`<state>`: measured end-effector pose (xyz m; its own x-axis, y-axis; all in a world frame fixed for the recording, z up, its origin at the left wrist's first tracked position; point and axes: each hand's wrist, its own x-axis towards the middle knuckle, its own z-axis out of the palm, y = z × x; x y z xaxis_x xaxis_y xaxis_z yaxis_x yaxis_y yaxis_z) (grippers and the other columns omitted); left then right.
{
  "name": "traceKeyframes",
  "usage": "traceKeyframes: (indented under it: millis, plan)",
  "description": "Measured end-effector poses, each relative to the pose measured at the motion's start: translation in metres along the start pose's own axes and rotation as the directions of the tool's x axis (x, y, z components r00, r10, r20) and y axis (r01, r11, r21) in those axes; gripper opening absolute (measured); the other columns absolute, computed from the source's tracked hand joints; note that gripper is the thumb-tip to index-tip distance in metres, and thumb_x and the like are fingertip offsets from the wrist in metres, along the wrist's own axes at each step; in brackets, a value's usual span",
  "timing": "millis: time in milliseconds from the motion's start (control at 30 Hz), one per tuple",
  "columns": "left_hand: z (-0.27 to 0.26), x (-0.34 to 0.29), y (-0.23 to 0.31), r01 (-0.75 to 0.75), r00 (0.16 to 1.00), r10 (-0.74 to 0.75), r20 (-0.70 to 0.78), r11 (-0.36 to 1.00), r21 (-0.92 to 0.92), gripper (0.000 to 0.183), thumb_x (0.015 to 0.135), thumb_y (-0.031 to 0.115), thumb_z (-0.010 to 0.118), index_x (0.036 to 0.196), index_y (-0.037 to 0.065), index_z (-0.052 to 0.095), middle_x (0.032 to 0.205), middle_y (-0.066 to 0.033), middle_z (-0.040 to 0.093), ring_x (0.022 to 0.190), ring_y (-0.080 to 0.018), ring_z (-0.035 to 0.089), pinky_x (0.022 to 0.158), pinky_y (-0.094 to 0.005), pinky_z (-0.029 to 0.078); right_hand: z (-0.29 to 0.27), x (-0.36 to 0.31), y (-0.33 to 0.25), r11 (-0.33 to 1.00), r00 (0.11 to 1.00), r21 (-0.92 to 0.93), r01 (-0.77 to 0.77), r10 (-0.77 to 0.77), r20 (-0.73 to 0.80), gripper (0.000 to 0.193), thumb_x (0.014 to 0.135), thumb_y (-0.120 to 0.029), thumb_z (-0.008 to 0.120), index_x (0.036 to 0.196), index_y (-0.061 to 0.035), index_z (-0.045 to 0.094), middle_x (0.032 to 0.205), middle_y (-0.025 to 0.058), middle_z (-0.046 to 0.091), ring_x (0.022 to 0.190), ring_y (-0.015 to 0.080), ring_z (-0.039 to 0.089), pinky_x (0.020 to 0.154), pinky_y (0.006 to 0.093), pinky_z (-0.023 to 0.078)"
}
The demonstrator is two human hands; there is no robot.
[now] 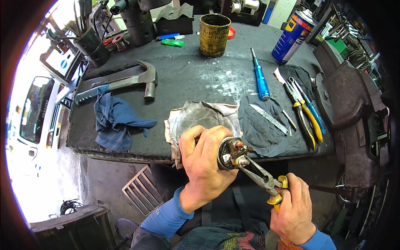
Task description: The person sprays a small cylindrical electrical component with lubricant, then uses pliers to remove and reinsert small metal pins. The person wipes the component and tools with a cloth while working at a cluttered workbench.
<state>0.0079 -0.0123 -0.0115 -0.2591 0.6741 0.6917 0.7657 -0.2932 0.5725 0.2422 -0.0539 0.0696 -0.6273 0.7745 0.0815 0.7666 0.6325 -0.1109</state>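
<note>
"as the left hand [206, 166] clasps the cylinder [226, 157] by the bench edge [125, 157], where's the right hand [292, 210]?"
"closed round pliers [264, 176]; room between hammer [125, 80] and screwdriver [261, 81]; dark cup [93, 49] holding rods [76, 17]."

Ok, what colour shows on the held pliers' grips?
The grips show yellow, best in the head view.

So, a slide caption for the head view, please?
Left hand holds a cylindrical part; right hand, needle-nose pliers at its studs.

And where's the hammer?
In the head view, the hammer lies on the left side of the dark workbench, right by the crumpled blue cloth.
</note>
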Motion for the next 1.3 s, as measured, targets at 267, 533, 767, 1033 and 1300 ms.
traceKeyframes:
  millis: [267,533,767,1033,1300]
  plan:
    - [0.000,0.001,-0.002,-0.012,1.000,0.011,-0.005,1.000,-0.017,0.052,0.059,0.006,0.088,0.108,0.009,0.071,0.102,-0.0045,0.069,0.104,-0.0299,0.058,0.092,-0.0416,0.049,-0.002,0.001,-0.003,1.000,1.000,0.008,0.004,-0.004,0.030,0.044,0.068,0.002,0.074,0.108,0.0162,0.060,0.134,0.0358,0.052,0.117,0.0511,0.059,0.102,0.0560,0.050]
    - [-0.002,0.002,-0.002,0.000,1.000,0.000,0.005,0.999,-0.034,0.051,0.060,0.007,0.088,0.108,0.009,0.070,0.100,-0.0049,0.067,0.104,-0.0300,0.058,0.092,-0.0416,0.049,-0.004,0.004,-0.007,1.000,0.998,-0.017,-0.011,0.012,0.061,0.043,0.070,0.000,0.074,0.108,0.0159,0.061,0.134,0.0358,0.052,0.117,0.0512,0.058,0.102,0.0565,0.050]
    - [0.001,0.001,-0.003,-0.007,1.000,0.007,-0.011,0.999,-0.045,0.050,0.061,0.006,0.088,0.108,0.009,0.071,0.102,-0.0050,0.068,0.104,-0.0301,0.058,0.093,-0.0414,0.049,-0.007,0.003,-0.011,0.999,0.997,-0.028,-0.022,0.024,0.076,0.043,0.071,0.000,0.073,0.109,0.0154,0.061,0.134,0.0355,0.052,0.118,0.0513,0.058,0.104,0.0572,0.049]
    - [0.000,0.001,-0.002,0.011,1.000,-0.011,-0.008,0.998,-0.054,0.052,0.059,0.003,0.088,0.108,0.010,0.071,0.102,-0.0043,0.069,0.105,-0.0305,0.059,0.092,-0.0414,0.049,-0.014,0.005,-0.015,0.999,0.989,-0.048,-0.021,0.028,0.143,0.048,0.069,-0.001,0.075,0.112,0.0159,0.061,0.135,0.0366,0.051,0.119,0.0521,0.057,0.106,0.0567,0.048]
    - [0.000,0.001,-0.005,0.016,1.000,-0.018,-0.020,0.996,-0.093,0.051,0.059,0.002,0.086,0.107,0.009,0.070,0.101,-0.0054,0.070,0.103,-0.0315,0.061,0.092,-0.0418,0.049,-0.007,0.006,0.000,0.998,0.995,-0.031,0.047,-0.044,0.092,0.040,0.066,0.001,0.075,0.100,0.0121,0.057,0.128,0.0368,0.053,0.108,0.0516,0.060,0.094,0.0553,0.054]
